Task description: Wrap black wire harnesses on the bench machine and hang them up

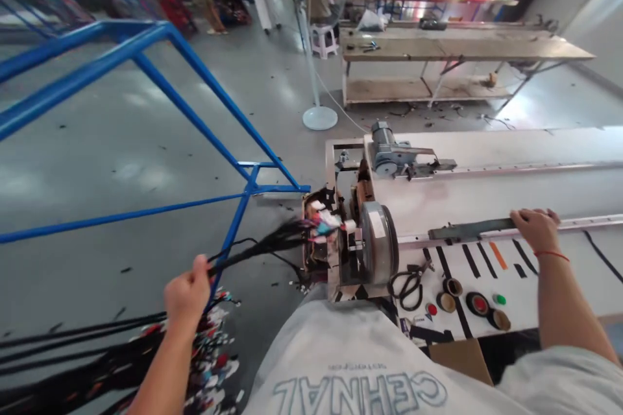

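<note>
Smooth blue tubing forms an angular frame [121, 215] above a glossy grey floor [146, 175]. The worktop [525, 191] is pale and flat, crossed by straight metal rails [584, 223]. At its near left end stands a round, grey-rimmed drum [377, 243] with a dark edge; a ribbed grey motor [384, 149] sits farther back. Short black strips [471, 260] and one orange strip [498, 255] lie flat, near black-handled scissors [411, 286] and ring-shaped rolls [446, 301].

The wire bundle [265, 246] stretches from the left hand [186, 292] to the left side of the drum. It is black and slender at the hand, fuller and strand-like farther along, and ends in a cluster of white, blue and pink connectors [326, 227]. The left hand's fingers are closed around its thin end. The right hand [535, 228] curls over the far end of a long, worn grey-green bar [487, 228], which lies along the nearer rail.

Bare floor opens beyond the bundle, under the blue tubing. Below and left of the left hand, a tangled pile of black wires [97, 363] crowds the space. Strips and scissors lie close to the bar's near side; the white surface between the rails is open.
</note>
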`<state>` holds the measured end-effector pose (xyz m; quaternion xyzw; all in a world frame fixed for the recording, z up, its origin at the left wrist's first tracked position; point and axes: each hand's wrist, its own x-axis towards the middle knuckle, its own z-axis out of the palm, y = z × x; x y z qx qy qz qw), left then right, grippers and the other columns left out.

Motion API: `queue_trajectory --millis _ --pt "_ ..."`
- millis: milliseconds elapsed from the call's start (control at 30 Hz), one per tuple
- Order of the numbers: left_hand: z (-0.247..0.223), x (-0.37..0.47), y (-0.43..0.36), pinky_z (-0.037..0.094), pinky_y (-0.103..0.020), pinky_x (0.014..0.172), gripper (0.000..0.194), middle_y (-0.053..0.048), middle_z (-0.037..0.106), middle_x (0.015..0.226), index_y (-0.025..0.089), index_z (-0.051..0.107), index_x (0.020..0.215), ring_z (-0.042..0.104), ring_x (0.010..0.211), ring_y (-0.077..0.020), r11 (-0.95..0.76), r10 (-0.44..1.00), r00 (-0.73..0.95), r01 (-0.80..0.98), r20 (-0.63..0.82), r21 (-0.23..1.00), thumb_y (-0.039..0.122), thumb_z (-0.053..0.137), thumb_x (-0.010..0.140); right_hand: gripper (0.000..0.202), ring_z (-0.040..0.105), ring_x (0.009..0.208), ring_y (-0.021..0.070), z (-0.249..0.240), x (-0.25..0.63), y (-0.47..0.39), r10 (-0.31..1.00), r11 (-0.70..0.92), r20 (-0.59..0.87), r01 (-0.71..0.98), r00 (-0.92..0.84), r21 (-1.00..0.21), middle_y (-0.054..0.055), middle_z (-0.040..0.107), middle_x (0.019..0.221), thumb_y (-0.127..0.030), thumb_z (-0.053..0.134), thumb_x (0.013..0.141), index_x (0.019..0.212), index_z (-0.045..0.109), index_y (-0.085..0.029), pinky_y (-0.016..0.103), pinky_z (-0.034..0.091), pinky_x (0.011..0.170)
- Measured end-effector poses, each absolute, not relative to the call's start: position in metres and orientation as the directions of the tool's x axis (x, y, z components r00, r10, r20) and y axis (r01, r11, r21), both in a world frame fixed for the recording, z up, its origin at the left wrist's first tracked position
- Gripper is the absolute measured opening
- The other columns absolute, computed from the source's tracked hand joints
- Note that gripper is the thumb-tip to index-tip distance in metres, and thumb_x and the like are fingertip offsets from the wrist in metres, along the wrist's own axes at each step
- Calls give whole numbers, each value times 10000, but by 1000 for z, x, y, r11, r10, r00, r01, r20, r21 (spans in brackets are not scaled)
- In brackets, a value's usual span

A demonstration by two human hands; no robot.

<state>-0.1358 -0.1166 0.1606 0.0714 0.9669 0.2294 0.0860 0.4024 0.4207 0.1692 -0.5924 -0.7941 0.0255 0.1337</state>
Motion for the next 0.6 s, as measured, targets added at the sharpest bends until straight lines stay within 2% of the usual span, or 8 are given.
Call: queue_trajectory --millis 67,200,267,333,367,433,500,600 --pt "165 -127 -131 334 -286 483 502 -19 437 376 226 443 460 479 471 -192 744 34 -992 -55 -120 666 539 357 844 399 610 922 336 192 378 397 954 294 172 888 -247 -355 215 659 803 -568 386 787 499 530 -333 539 313 939" --pt "184 -93 -90 268 -233 404 624 57 267 388 216 304 492 266 367 -79 112 408 -912 5 -42 994 778 414 739 318 588 1075 305 222 239 261 849 457 199 491 -490 -742 125 661 1087 -578 384 845 933 647 -422 470 432 927" --pt "211 -90 -56 217 -205 367 636 94 160 388 216 255 527 179 332 -50 -158 456 -889 -38 39 987 786 448 733 458 486 1257 259 215 143 176 599 493 120 246 -792 -835 -5 519 1371 -585 441 848 1288 476 -463 438 406 1034" --pt "253 -109 -29 232 -186 358 627 106 146 386 219 214 549 189 307 -35 -324 441 -887 -16 136 946 776 364 794 740 343 1378 220 192 52 104 278 441 68 64 -958 -895 -116 321 1510 -595 583 771 1426 257 -485 403 339 1118" --pt "280 -128 -21 243 -177 361 609 106 169 375 220 205 557 225 294 -30 -360 421 -889 19 180 933 753 287 839 721 340 1379 209 177 13 77 183 376 47 26 -982 -926 -130 335 1499 -589 608 751 1394 301 -483 392 313 1136" --pt "339 -181 -20 272 -152 401 560 92 314 388 215 216 569 388 327 -18 -367 312 -914 136 259 920 622 65 922 410 499 1240 224 147 -51 42 159 298 -58 104 -986 -949 -51 563 1302 -552 558 797 1173 531 -391 396 379 1080" --pt "392 -242 -36 354 -156 517 657 46 603 626 171 325 555 649 658 -26 -222 184 -915 316 358 922 488 -140 893 283 622 990 240 131 -101 31 189 276 -145 194 -971 -941 39 677 931 -529 463 871 903 599 -282 394 483 924" --pt "428 -296 -80 420 -254 763 869 -25 657 1166 77 563 658 513 1239 -118 109 -68 -881 460 469 881 370 -232 851 420 593 643 199 149 -178 42 282 298 -161 246 -946 -922 31 525 547 -560 415 906 681 521 -221 319 495 619"
